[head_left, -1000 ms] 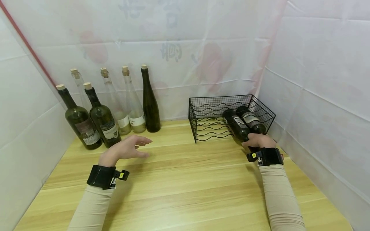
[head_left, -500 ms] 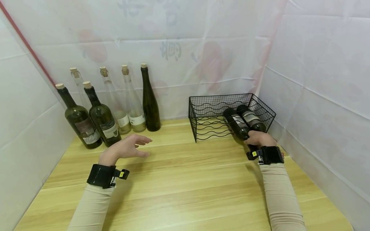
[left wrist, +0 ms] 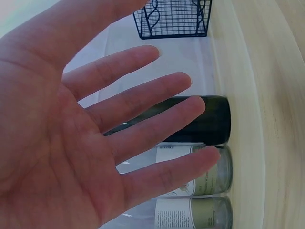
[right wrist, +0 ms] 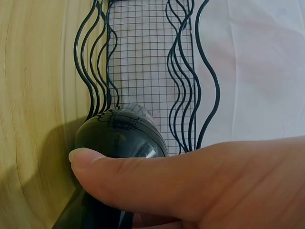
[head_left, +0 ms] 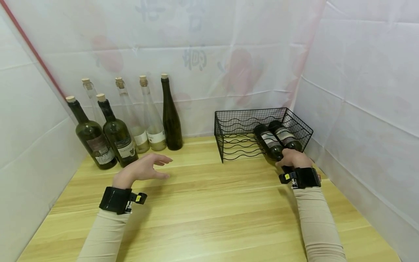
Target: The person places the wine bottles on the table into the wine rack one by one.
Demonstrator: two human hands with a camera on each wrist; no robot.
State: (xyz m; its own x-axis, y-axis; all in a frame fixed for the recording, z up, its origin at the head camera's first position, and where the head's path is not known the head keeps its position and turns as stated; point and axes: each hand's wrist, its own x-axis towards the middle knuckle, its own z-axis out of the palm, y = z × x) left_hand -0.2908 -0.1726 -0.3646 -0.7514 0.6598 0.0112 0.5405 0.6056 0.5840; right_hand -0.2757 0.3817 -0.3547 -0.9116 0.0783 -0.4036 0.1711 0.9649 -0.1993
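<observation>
On the table [head_left: 209, 207], no progress was seen. Racked bottle [head_left: 270, 141] was still gripped by right hand [head_left: 295, 159], left hand [head_left: 141, 169] spread wide.

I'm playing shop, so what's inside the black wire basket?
Two dark bottles lie side by side in the black wire basket. The right hand partly hides their neck ends.

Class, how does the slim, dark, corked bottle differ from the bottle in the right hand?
The slim bottle stands upright on the table; the held bottle lies in the wire rack. The held bottle has a pale label; the slim bottle shows none. Both look dark and glossy.
</observation>
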